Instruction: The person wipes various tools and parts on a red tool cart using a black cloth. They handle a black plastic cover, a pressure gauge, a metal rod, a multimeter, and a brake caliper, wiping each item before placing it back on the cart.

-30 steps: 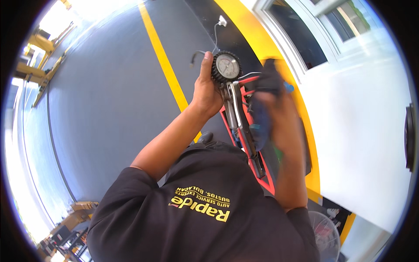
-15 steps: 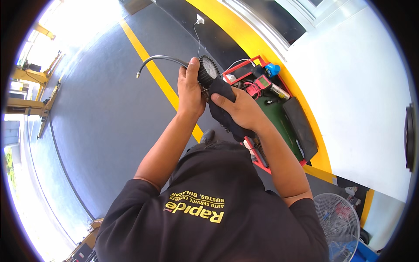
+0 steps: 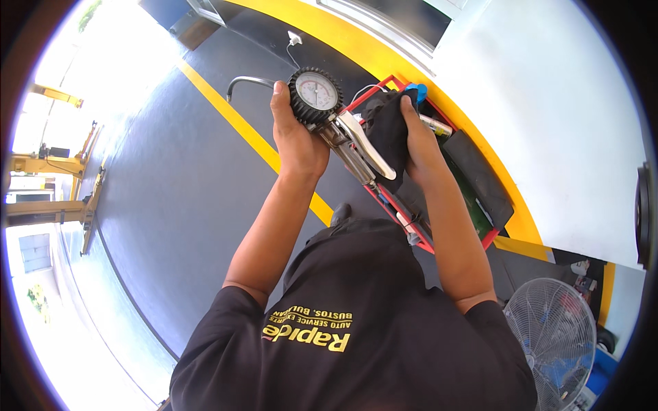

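My left hand [image 3: 298,140] is closed around a tire inflator gauge [image 3: 317,91], thumb along the side of its black ribbed rim. The round white dial faces up toward me. A silver trigger handle [image 3: 367,147] slants down to the right from it, and a short dark hose curves off to the left. In my right hand [image 3: 419,137] is a bunched black cloth [image 3: 389,130], pinched under the thumb just right of the handle. Whether the cloth touches the handle I cannot tell.
Beyond my right forearm stands a red-framed tool cart [image 3: 493,236] with a dark flat case [image 3: 480,178] and a blue-capped item [image 3: 418,92]. A wire-caged fan [image 3: 552,335] is at lower right. A yellow line [image 3: 233,123] crosses the grey floor; yellow lifts [image 3: 48,164] stand far left.
My right hand has drawn the cloth off the gauge to the right, uncovering the silver handle. The gauge has turned so its dial faces me more.
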Available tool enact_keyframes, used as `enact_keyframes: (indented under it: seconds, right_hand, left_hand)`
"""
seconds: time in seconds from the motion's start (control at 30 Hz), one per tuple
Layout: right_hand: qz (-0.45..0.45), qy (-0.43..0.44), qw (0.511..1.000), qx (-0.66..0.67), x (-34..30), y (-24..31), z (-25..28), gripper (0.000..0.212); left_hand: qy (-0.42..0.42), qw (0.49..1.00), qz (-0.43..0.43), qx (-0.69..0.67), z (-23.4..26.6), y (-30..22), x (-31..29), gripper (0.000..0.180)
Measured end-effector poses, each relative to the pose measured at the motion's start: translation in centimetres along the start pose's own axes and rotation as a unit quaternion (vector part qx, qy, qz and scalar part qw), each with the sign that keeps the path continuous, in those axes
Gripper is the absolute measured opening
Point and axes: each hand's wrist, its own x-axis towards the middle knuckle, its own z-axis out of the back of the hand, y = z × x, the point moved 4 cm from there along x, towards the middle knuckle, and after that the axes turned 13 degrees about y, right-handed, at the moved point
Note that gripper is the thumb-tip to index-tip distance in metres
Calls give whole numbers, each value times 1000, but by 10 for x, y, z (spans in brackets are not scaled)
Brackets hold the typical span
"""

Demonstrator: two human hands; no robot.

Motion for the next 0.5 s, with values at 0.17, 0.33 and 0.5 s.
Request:
enact_keyframes:
  seconds: [0.17, 0.33, 0.5]
  right_hand:
    - [-108, 130, 984, -55, -11, -31, -17, 49]
    - [-66, 88, 993, -32, -29, -37, -11, 52]
    - [-14, 95, 955, -281, -43, -26, 13, 56]
  left_hand:
    - [50, 997, 60, -16, -7, 33, -3, 62]
    - [126, 981, 111, 97, -2, 43, -3, 68]
    - [277, 951, 127, -59, -12, 42, -16, 69]
